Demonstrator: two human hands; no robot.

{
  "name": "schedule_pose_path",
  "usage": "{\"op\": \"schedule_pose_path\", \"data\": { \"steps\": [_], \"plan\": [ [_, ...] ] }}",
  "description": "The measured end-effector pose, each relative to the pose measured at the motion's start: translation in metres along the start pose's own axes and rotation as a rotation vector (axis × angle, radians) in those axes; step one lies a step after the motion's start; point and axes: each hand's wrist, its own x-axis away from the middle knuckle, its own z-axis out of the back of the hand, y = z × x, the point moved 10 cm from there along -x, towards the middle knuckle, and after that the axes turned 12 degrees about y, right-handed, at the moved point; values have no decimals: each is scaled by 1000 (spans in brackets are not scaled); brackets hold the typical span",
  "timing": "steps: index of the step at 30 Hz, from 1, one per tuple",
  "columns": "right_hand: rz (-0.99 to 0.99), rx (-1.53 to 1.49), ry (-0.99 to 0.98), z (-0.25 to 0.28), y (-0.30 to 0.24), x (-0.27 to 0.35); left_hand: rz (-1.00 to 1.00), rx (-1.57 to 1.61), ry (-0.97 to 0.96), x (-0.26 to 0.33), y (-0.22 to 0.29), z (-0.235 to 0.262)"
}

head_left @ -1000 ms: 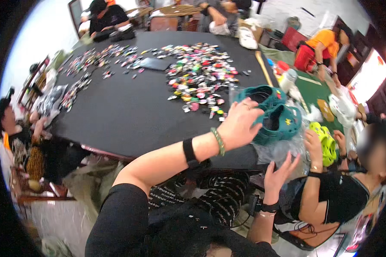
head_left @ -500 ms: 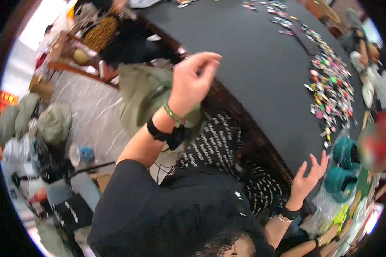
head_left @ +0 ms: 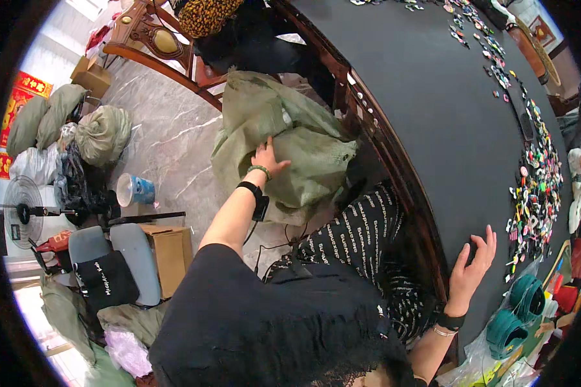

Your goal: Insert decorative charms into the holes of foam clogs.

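Observation:
An olive-green woven sack point(head_left: 316, 158) stands on the floor against the table's side, its cloth slack and folded. My left hand point(head_left: 269, 161) reaches down to it, fingers apart and seeming to touch the cloth; whether any fabric is pinched cannot be told. Over the dark tabletop point(head_left: 407, 84), near its edge, my right hand point(head_left: 471, 271) is open and holds nothing, its thumb apart from the raised fingers. Beyond it lies a long heap of small colourful pieces point(head_left: 539, 193), too small to name. Teal coiled bands point(head_left: 507, 332) in clear plastic lie beside my right wrist.
A carved wooden chair point(head_left: 164, 48) stands beyond the sack. To the left are stuffed sacks point(head_left: 103, 135), a blue-and-white bucket point(head_left: 135, 190), a fan point(head_left: 23, 213), a grey chair point(head_left: 135, 264) and a cardboard box point(head_left: 174, 255). Another person's arm shows at the far right.
My left hand has dropped from above the sack down onto it, and its fingers have spread. My right hand remains near the table edge. The whole view has shifted.

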Motion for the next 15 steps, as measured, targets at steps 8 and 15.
{"op": "schedule_pose_path", "data": {
  "steps": [8, 15],
  "plan": [
    [-36, -6, 4, -1, -4, 1, -386, -337, -49, 23, 24, -34],
    [-33, 18, 26, 3, -2, 3, -875, -173, -470, 124, 94, -17]
  ]
}}
